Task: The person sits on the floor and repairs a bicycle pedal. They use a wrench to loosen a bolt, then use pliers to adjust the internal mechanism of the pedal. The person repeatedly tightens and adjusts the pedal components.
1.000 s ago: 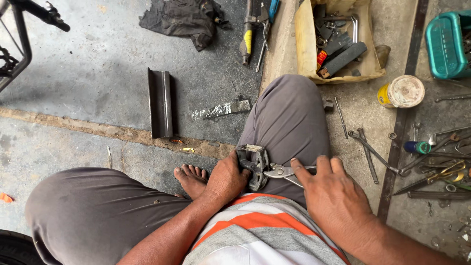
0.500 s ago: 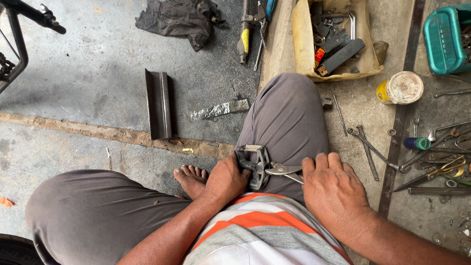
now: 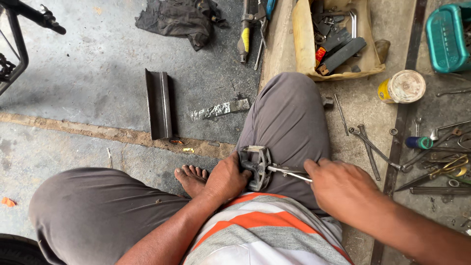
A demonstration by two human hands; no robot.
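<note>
I sit on the floor with grey trousers and a striped shirt. A black metal bicycle pedal (image 3: 255, 167) rests against my right thigh. My left hand (image 3: 226, 177) grips the pedal from its left side. My right hand (image 3: 338, 187) is closed around the handle of a thin metal tool (image 3: 288, 172), whose tip reaches into the pedal. My bare foot (image 3: 190, 177) shows just left of the left hand.
A wooden tray of tools (image 3: 335, 39) lies ahead, a yellow tin (image 3: 403, 86) to its right and a teal box (image 3: 449, 35) at the far right. Spanners and pliers (image 3: 373, 147) lie scattered right. A metal channel piece (image 3: 158, 103), a dark rag (image 3: 179, 19) and a bicycle frame (image 3: 19, 29) lie left.
My right hand has slid to the right, away from the pedal, uncovering the tool's shaft. The left hand keeps its grip on the pedal.
</note>
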